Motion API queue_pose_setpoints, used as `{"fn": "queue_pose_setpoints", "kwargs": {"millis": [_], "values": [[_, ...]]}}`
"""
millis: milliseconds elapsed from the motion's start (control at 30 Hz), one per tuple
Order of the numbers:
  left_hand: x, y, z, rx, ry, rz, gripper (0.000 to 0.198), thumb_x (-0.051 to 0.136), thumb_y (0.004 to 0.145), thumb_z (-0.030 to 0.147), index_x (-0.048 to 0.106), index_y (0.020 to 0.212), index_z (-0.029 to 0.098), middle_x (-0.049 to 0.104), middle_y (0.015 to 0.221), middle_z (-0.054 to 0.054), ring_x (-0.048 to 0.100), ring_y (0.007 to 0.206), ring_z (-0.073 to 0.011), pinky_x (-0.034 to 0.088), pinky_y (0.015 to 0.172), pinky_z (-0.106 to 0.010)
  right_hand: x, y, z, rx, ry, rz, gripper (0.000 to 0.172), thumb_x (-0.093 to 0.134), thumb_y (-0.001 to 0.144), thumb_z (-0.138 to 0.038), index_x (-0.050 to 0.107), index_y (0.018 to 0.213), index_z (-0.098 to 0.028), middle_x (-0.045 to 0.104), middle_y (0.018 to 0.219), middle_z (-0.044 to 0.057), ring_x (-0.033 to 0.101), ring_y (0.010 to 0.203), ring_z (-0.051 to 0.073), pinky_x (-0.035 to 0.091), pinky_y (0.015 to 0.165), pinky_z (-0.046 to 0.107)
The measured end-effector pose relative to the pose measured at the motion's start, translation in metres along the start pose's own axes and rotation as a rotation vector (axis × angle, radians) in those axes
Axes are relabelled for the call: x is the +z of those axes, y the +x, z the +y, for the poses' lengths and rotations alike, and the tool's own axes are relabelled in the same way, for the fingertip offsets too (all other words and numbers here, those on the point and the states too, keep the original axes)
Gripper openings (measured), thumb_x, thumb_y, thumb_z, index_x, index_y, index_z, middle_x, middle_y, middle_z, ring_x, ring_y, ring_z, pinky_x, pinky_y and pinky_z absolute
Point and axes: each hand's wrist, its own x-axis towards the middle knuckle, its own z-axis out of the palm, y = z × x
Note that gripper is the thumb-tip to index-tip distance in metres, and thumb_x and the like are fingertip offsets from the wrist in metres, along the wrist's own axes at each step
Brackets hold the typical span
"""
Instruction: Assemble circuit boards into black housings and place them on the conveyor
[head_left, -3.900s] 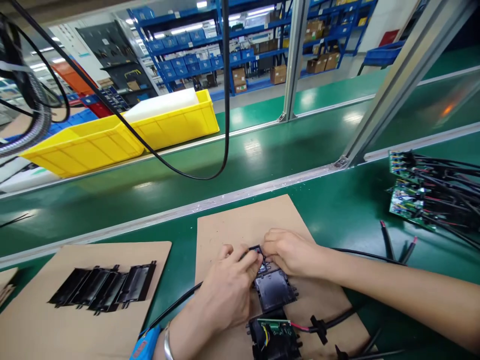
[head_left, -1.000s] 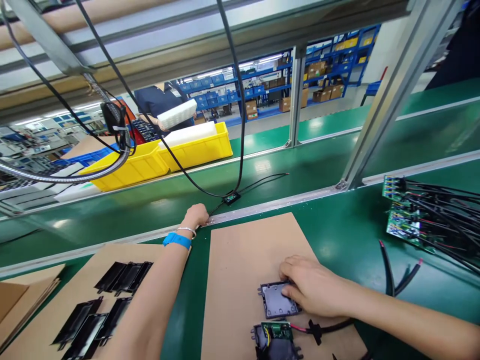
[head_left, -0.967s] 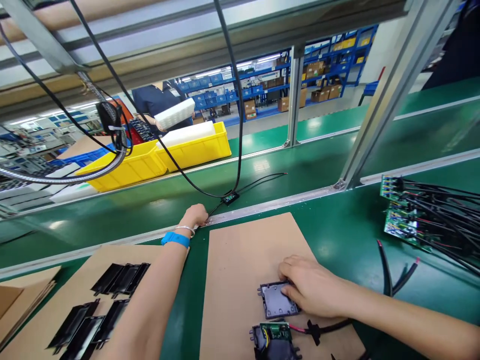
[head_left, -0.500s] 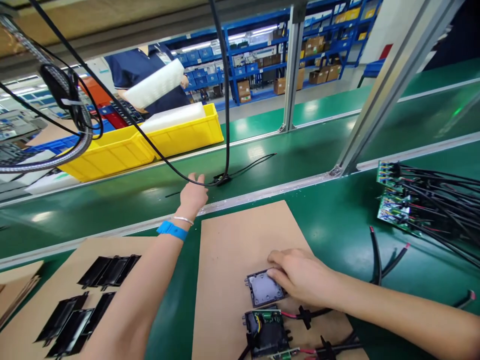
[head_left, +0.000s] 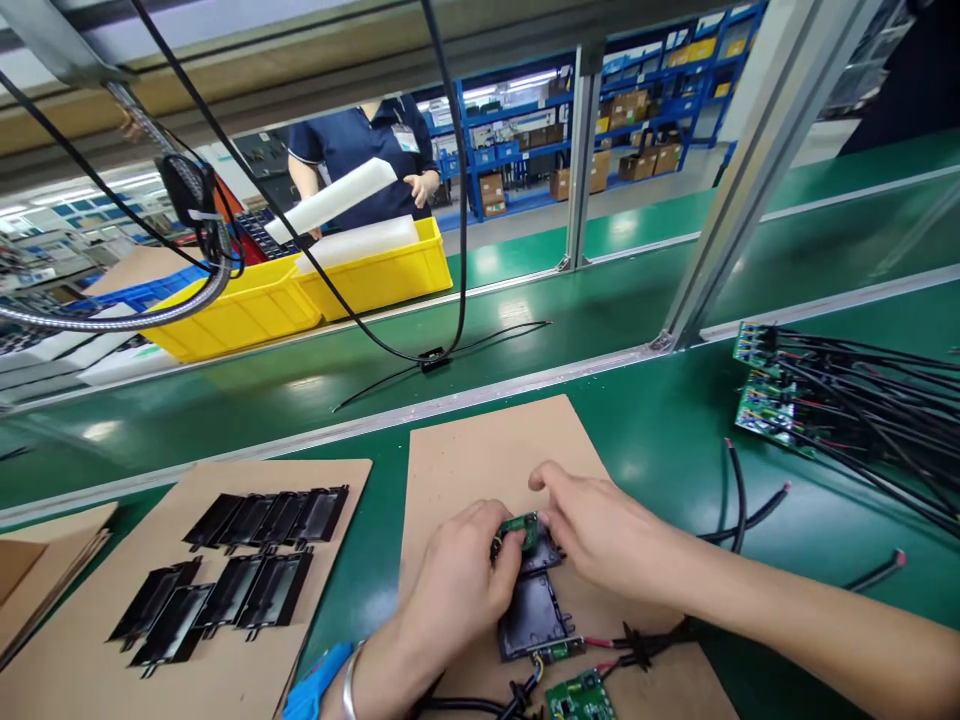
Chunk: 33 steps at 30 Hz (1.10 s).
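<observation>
My left hand [head_left: 469, 565] pinches a small green circuit board [head_left: 527, 530] between thumb and fingers, over the upper black plastic housing [head_left: 553, 556] on the cardboard. My right hand [head_left: 600, 525] is curled at the board's right edge, its thumb touching there; part of its grip is hidden. Just below lies a second black housing [head_left: 534, 612], open side up, with a narrow board [head_left: 561, 651] along its lower edge, wired to red and black leads. Another green circuit board [head_left: 581, 698] shows at the bottom edge.
Several black housings [head_left: 259, 590] stand in two rows on the left cardboard sheet [head_left: 330, 520]. Wired boards [head_left: 772, 400] pile up at right. A cable with a small black block [head_left: 433, 359] hangs onto the green belt [head_left: 360, 345]. Behind are yellow bins [head_left: 382, 275] and a co-worker [head_left: 360, 150].
My left hand has come back from the cable on the belt to the cardboard and now grips a circuit board. My right hand stays by the upper housing. The co-worker has shifted.
</observation>
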Motion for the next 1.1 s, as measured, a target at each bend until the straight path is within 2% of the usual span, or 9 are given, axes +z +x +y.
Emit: {"fn": "queue_pose_setpoints", "kwargs": {"millis": [133, 267, 333, 467, 633, 800, 900, 1000, 1100], "values": [[0.0, 0.018, -0.007, -0.049, -0.062, -0.113, 0.009, 0.048, 0.081, 0.014, 0.055, 0.083, 0.02, 0.068, 0.082, -0.008, 0.066, 0.079, -0.0256, 0.047, 0.071, -0.035, 0.014, 0.006, -0.015, -0.117, -0.384, 0.012, 0.029, 0.045, 0.08, -0.002, 0.056, 0.105, -0.011, 0.061, 0.094, 0.017, 0.059, 0.08, 0.029, 0.043, 0.057, 0.034], [-0.007, 0.012, -0.027, -0.125, -0.184, -0.264, 0.018, 0.038, 0.092, 0.027, 0.052, 0.102, 0.019, 0.065, 0.064, 0.0, 0.064, 0.053, -0.0194, 0.05, 0.055, -0.03, 0.01, 0.005, 0.005, -0.468, -0.395, -0.044, 0.02, 0.05, 0.086, -0.01, 0.058, 0.102, -0.018, 0.061, 0.091, 0.009, 0.059, 0.077, 0.024, 0.037, 0.054, 0.03], [-0.01, 0.006, -0.034, -0.128, -0.168, -0.238, 0.026, 0.05, 0.089, 0.033, 0.051, 0.111, 0.019, 0.067, 0.08, -0.004, 0.068, 0.069, -0.0226, 0.053, 0.066, -0.036, 0.004, 0.01, 0.019, -0.524, -0.351, -0.08, 0.016, 0.049, 0.091, -0.012, 0.059, 0.099, -0.022, 0.062, 0.088, 0.005, 0.059, 0.073, 0.02, 0.033, 0.052, 0.028], [-0.008, -0.003, -0.036, -0.05, -0.018, -0.142, 0.043, 0.063, 0.077, 0.024, 0.054, 0.119, 0.023, 0.056, 0.115, -0.009, 0.059, 0.106, -0.0287, 0.047, 0.093, -0.044, -0.001, 0.026, 0.035, -0.507, -0.236, -0.171, 0.011, 0.054, 0.092, -0.017, 0.061, 0.097, -0.024, 0.063, 0.079, -0.002, 0.059, 0.065, 0.015, 0.025, 0.05, 0.028], [0.0, -0.004, -0.038, -0.018, -0.035, -0.199, 0.052, 0.063, 0.078, 0.025, 0.051, 0.128, 0.03, 0.056, 0.116, -0.006, 0.058, 0.105, -0.0273, 0.049, 0.091, -0.04, -0.006, 0.038, 0.037, -0.575, -0.122, -0.26, 0.007, 0.065, 0.086, -0.016, 0.064, 0.088, -0.023, 0.065, 0.077, -0.004, 0.062, 0.072, 0.015, 0.027, 0.053, 0.029], [0.005, -0.003, -0.045, -0.029, -0.057, -0.201, 0.061, 0.068, 0.068, 0.021, 0.053, 0.126, 0.029, 0.058, 0.118, -0.007, 0.056, 0.111, -0.0304, 0.049, 0.092, -0.041, -0.016, 0.048, 0.039, -0.642, -0.135, -0.348, 0.009, 0.069, 0.083, -0.016, 0.068, 0.084, -0.025, 0.066, 0.077, -0.003, 0.062, 0.075, 0.017, 0.028, 0.054, 0.029], [0.004, -0.002, -0.048, 0.011, -0.113, -0.188, 0.057, 0.063, 0.071, 0.017, 0.053, 0.126, 0.029, 0.058, 0.12, -0.006, 0.055, 0.113, -0.0277, 0.046, 0.097, -0.04, -0.018, 0.052, 0.041, -0.595, -0.074, -0.374, 0.012, 0.07, 0.084, -0.021, 0.069, 0.094, -0.027, 0.068, 0.086, -0.001, 0.064, 0.083, 0.019, 0.035, 0.06, 0.028], [0.0, -0.003, -0.051, 0.004, -0.159, -0.191, 0.056, 0.061, 0.075, 0.015, 0.051, 0.128, 0.03, 0.057, 0.122, -0.004, 0.055, 0.113, -0.0242, 0.046, 0.098, -0.037, -0.013, 0.051, 0.042, -0.469, 0.004, -0.303, 0.026, 0.07, 0.085, -0.031, 0.064, 0.109, -0.025, 0.069, 0.094, 0.0, 0.065, 0.084, 0.02, 0.038, 0.062, 0.028], [-0.002, -0.003, -0.051, -0.011, -0.169, -0.202, 0.054, 0.062, 0.077, 0.015, 0.051, 0.129, 0.029, 0.057, 0.124, -0.003, 0.054, 0.114, -0.0228, 0.044, 0.1, -0.036, -0.004, 0.047, 0.041, -0.412, 0.009, -0.279, 0.012, 0.068, 0.085, -0.027, 0.063, 0.095, -0.022, 0.068, 0.089, -0.002, 0.065, 0.08, 0.018, 0.038, 0.06, 0.028]]}}
